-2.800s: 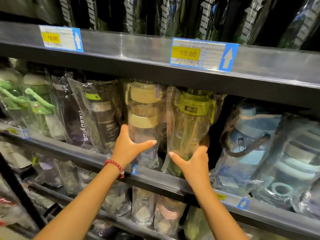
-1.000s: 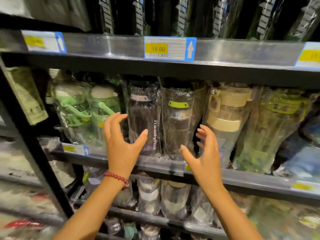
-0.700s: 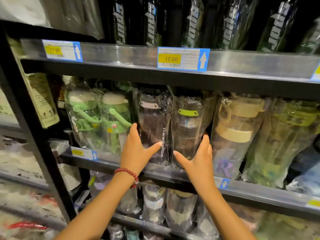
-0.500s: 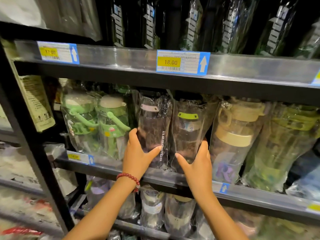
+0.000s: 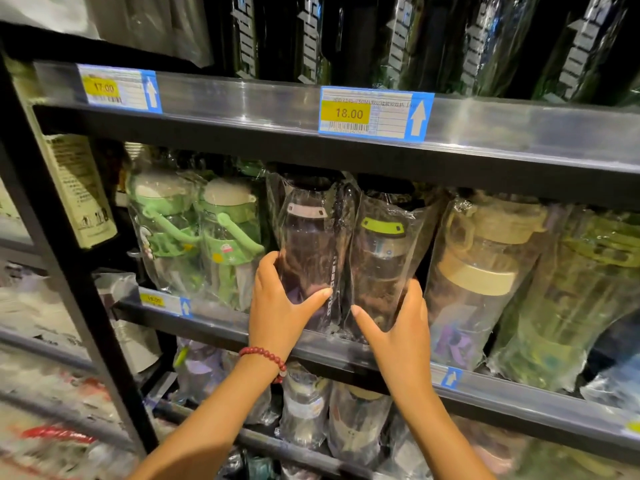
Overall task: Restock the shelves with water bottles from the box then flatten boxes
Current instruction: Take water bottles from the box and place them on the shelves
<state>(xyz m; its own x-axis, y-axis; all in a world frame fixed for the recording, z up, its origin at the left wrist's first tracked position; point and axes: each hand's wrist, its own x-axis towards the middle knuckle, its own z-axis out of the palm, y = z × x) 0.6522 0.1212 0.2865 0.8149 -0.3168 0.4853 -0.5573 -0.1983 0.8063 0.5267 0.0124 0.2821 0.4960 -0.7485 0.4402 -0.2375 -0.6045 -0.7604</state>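
Two plastic-wrapped water bottles stand side by side on the middle shelf (image 5: 221, 325). The left one is a dark purple bottle (image 5: 308, 244) with a pink band. The right one is a dark bottle with a lime-green band (image 5: 384, 251). My left hand (image 5: 280, 306), a red bead bracelet at its wrist, grips the purple bottle low down, thumb across its front. My right hand (image 5: 398, 327) grips the lower part of the green-band bottle, thumb in front and fingers round its right side. No box is in view.
Green bottles with straps (image 5: 194, 237) stand to the left, a beige-lidded bottle (image 5: 485, 271) and an olive bottle (image 5: 581, 289) to the right. Black bottles (image 5: 381, 39) fill the upper shelf above an 18.00 tag (image 5: 375, 114). A black upright post (image 5: 69, 271) is at left; more wrapped bottles (image 5: 304, 407) sit below.
Both hands left the beige and olive bottles and moved left. A second ago they hung open before the two dark bottles; now each grips one.
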